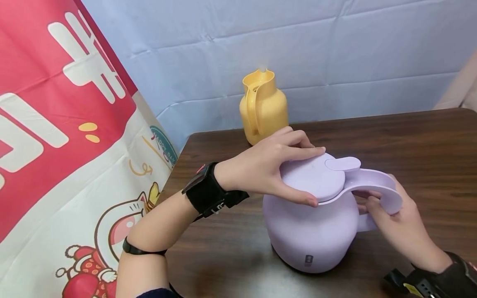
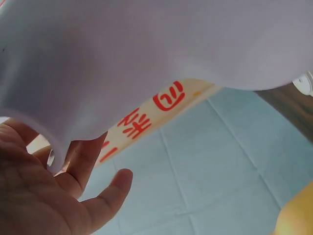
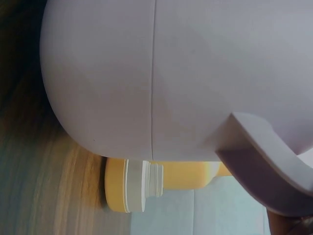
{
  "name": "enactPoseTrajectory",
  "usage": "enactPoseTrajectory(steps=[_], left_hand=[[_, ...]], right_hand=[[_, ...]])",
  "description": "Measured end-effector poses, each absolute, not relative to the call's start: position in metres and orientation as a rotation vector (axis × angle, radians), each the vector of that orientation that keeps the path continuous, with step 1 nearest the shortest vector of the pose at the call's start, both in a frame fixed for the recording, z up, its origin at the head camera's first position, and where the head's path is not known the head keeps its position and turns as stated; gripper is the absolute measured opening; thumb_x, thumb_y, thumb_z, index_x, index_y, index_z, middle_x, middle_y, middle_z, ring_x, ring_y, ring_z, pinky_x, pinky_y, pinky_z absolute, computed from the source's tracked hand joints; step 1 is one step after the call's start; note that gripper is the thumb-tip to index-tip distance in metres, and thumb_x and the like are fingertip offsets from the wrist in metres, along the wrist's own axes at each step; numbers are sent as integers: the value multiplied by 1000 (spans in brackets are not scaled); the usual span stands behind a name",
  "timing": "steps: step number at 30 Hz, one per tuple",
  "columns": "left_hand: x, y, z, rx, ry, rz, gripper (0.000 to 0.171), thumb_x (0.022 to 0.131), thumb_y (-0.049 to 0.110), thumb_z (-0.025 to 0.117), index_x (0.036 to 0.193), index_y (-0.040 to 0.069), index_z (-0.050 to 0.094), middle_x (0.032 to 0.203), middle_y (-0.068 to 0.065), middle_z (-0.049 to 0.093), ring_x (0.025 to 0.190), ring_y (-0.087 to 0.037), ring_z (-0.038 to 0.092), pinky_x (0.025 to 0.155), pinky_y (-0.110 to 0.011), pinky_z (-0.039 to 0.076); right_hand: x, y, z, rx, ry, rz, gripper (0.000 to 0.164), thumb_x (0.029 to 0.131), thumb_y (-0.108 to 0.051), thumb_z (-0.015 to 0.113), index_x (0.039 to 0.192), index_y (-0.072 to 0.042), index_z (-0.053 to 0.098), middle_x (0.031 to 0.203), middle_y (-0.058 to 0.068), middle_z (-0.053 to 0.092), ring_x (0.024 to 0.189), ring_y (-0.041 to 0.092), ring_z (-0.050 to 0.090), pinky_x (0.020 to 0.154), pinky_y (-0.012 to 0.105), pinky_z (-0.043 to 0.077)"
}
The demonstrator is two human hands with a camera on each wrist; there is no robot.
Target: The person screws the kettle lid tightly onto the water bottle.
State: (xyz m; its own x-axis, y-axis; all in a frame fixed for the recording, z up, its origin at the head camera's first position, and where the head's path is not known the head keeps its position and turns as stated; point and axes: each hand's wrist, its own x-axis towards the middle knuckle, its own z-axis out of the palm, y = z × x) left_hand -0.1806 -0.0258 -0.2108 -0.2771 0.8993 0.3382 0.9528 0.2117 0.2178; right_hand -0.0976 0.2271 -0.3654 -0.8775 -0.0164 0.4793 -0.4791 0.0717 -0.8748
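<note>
On the dark wood desk [image 1: 223, 248], close in front of me, stands the purple jug [image 1: 309, 236], upright and between my hands. By the look of its thick, bulbous body I would reckon it a vacuum jug: stiff, with some real weight, more of it if there is liquid inside, which I cannot tell. The smooth curved sides look slippery, a poor place for one palm alone, and a liner, if it is glass, would not forgive a knock. Behind it, near the cloth, is the yellow jug [image 1: 275, 107], a little smaller and with its top uncovered. My left hand [image 1: 261, 165] is spread wide over the top of the purple one, thumb on the near rim and fingers across to the far side, with the lid [image 1: 313, 178] held between them. My right hand [image 1: 404, 219] is curled around the handle [image 1: 372, 178], the best place to take the load, I judge, since it is broad and stiff. The lid seems light and hard, easiest held by its edge as I have it. Near the yellow jug a cap [image 3: 133, 186] sits stopper up. Smallest is the tab [image 1: 343, 164] above the handle, which looks made for a thumb.
</note>
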Motion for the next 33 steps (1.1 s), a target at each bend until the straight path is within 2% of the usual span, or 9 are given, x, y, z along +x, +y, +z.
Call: enactPoseTrajectory(steps=[6,10,13,16,20,24,27,30,33], left_hand=[[-175,-26,-217,-1778,-2280,-370,69,79,54,71,135,17,56,118,0,53,103,-11,45,88,-20,33],[-168,-27,-223,-1739,-2310,-233,64,87,56,59,143,26,45,135,-7,46,127,-14,40,99,-27,31],[-167,-32,-226,-1725,-2465,-446,73,83,53,67,146,27,39,140,-2,42,131,-5,34,101,-21,31],[-167,-38,-227,-1690,-2583,-804,86,74,43,80,146,23,38,134,4,47,121,3,40,96,-14,35],[-166,-48,-229,-1653,-2587,-1212,93,69,19,87,146,11,36,131,-1,54,116,2,46,98,-20,38],[-164,-57,-254,-1497,-2561,-1430,106,67,8,87,151,12,22,133,-5,53,116,-2,48,99,-25,38],[-160,-61,-284,-1401,-2531,-1465,114,68,11,86,152,17,10,139,-2,48,124,-4,43,105,-26,32],[-151,-61,-309,-1414,-2484,-1369,107,71,20,85,150,19,12,142,1,40,129,-7,37,107,-27,29],[-141,-61,-319,-1438,-2435,-1210,104,70,29,86,148,19,18,144,2,31,130,-10,32,108,-29,29]], right_hand=[[-96,227,-367,422,-2034,1804,49,87,17,47,129,-8,47,112,-1,61,97,3,63,70,17,52],[-96,229,-366,385,-2076,1729,49,87,17,49,129,-10,48,110,-3,61,95,1,63,71,15,51],[-96,231,-365,381,-2147,1617,52,86,17,52,130,-11,46,110,-4,59,96,-1,62,74,12,49],[-95,232,-367,485,-2107,1640,54,85,21,49,132,-4,41,114,-2,59,100,2,62,78,12,48],[-93,227,-372,711,-1828,1829,61,83,24,41,139,6,24,134,9,47,118,11,52,88,16,45],[-86,214,-366,759,-1720,1534,60,95,-5,53,138,15,16,148,18,24,135,24,27,110,26,24],[-78,197,-357,670,-1729,1176,71,96,-36,54,137,13,23,151,20,19,140,34,13,115,42,4],[-74,177,-354,645,-1660,990,69,95,-42,51,141,4,30,152,21,15,141,39,4,109,55,-11],[-71,164,-354,694,-1663,872,67,94,-43,49,146,-6,30,156,15,11,143,33,-1,106,56,-16]])
